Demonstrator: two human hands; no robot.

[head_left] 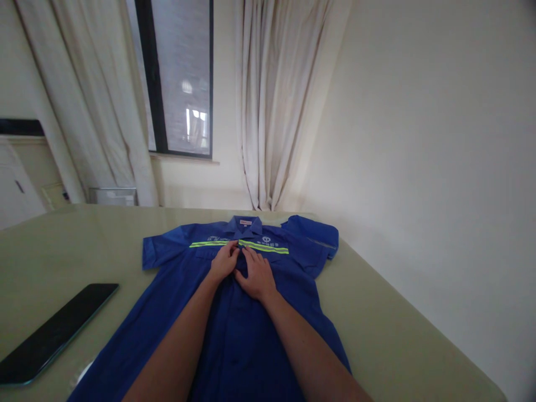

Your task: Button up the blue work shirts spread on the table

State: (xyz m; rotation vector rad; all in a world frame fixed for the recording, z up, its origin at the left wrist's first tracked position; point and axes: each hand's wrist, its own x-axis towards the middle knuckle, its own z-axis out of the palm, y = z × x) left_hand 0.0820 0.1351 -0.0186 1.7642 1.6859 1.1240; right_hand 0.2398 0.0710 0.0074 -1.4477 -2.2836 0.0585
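Note:
A blue short-sleeved shirt [238,329] lies spread front side up, its collar at the far end and a yellow-green reflective stripe [268,247] across the chest. At the front opening, just under the collar, my left hand [225,261] pinches the fabric edge near the stripe. Close to its right, my right hand [257,274] rests on the shirt front with its fingers spread and fingertips by the stripe. Small white printing shows on both sides of the chest.
The shirt is on a pale green table [389,335]. A black, flat, phone-like object [58,332] lies at the left. A folded blue cloth piece [312,231] sits by the right sleeve. Behind the table are curtains [280,100], a window [184,78] and a white wall [435,139].

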